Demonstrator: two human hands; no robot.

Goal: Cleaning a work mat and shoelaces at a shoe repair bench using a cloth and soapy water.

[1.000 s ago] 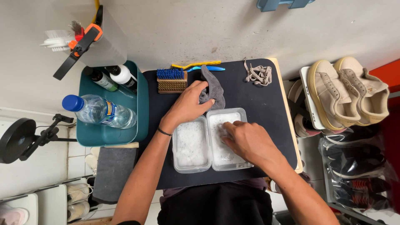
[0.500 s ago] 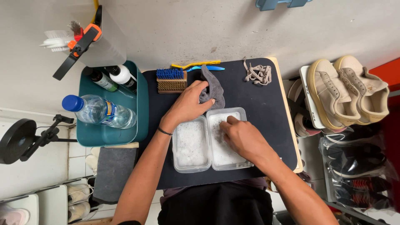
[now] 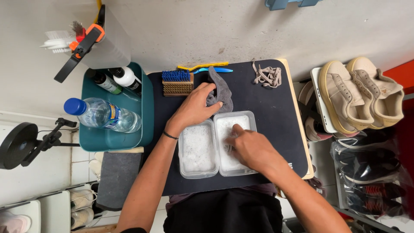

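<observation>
Two clear tubs (image 3: 217,146) of foamy water sat side by side on the dark mat (image 3: 267,108), nearest the person. The right hand (image 3: 250,149) dipped into the right tub, fingers curled down in the foam; whether they gripped anything could not be told. Just beyond, the left hand (image 3: 194,108) pinched a grey cloth (image 3: 221,91) lying at the tubs' far rim. Farther off lay a brush (image 3: 177,83), laces (image 3: 267,75), and a bottle (image 3: 101,114) in a teal tray (image 3: 146,108).
</observation>
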